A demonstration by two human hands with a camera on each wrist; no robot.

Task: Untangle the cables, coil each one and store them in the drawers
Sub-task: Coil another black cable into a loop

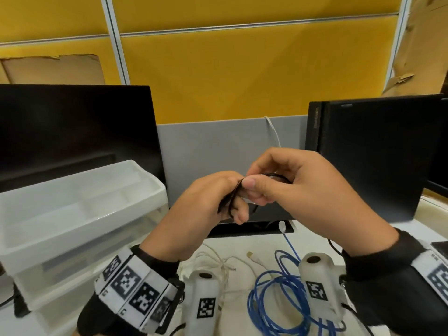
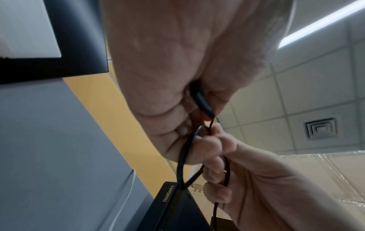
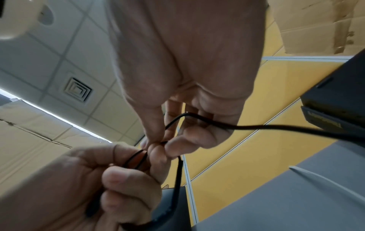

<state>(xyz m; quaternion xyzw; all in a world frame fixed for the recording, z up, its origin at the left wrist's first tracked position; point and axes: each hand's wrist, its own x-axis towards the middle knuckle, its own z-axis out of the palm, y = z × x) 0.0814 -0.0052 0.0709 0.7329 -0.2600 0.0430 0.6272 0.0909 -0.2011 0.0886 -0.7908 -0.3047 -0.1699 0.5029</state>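
Note:
Both hands are raised above the desk, working on a thin black cable. My left hand grips several loops of it in curled fingers; in the left wrist view a plug end sticks out of the left hand. My right hand pinches the strand between thumb and fingers right beside the left hand. In the right wrist view the black cable runs from my right hand off to the right. The translucent white drawer unit stands to the left.
A blue cable lies in loose loops on the desk below my hands, with a white cable to its left. A dark monitor stands behind the drawers. A black computer is at the right.

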